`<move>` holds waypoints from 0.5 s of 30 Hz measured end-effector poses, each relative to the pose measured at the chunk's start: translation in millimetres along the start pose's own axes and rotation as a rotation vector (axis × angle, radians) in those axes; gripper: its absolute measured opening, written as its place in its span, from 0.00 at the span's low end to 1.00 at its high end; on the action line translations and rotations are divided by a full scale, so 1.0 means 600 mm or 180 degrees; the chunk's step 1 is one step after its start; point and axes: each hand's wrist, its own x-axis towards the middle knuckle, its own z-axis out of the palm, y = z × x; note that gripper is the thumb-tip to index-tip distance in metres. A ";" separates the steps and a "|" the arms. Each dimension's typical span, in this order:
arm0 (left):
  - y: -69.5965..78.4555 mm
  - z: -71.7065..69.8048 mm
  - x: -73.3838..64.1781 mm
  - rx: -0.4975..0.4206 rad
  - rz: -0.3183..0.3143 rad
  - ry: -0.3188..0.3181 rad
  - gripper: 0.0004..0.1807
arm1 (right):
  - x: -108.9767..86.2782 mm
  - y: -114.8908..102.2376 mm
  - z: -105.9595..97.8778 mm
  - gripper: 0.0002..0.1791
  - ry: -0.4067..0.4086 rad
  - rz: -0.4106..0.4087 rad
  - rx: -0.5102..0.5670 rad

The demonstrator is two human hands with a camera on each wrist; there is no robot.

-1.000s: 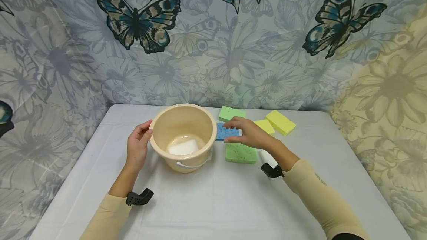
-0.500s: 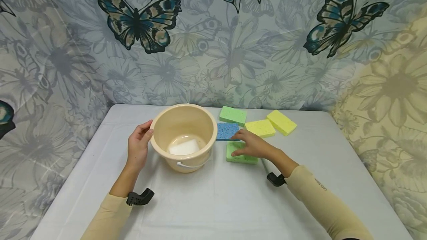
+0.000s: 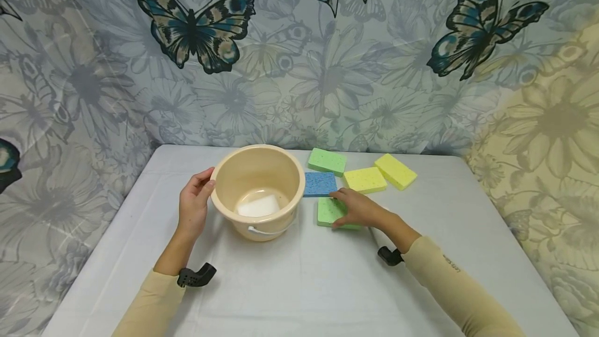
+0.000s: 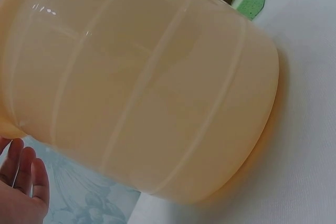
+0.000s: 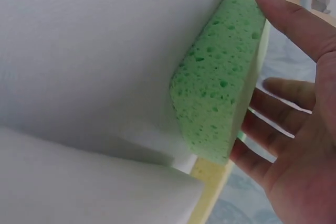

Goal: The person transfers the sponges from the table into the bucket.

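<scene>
A beige bucket [image 3: 257, 183] with a white handle [image 3: 269, 232] stands on the table, a white block [image 3: 259, 206] lying inside it. At its left rim my left hand [image 3: 194, 204] holds on, thumb towards me; in the left wrist view the bucket wall [image 4: 152, 77] hides part of that hand. My right hand [image 3: 360, 209] lies over the nearer green sponge [image 3: 327, 211], thumb on its near edge and fingers across towards its far edge. In the right wrist view the thumb presses the side of this sponge [image 5: 218, 72], which rests flat on the table.
A blue sponge [image 3: 319, 184] lies between bucket and right hand. Behind it are another green sponge [image 3: 327, 160] and two yellow sponges [image 3: 365, 180]. A white object [image 5: 94, 182] sits close to the right wrist, mostly hidden in the head view. Patterned cloth [image 3: 327, 82] hangs behind the table.
My right hand has come down and nearer, from above the blue sponge onto the near green sponge, its thumb now at the edge. Left hand and bucket have stayed put.
</scene>
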 end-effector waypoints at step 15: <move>-0.003 -0.003 0.004 0.0076 0.0035 -0.0031 0.20 | -0.006 -0.009 0.011 0.45 0.0102 0.0139 -0.0137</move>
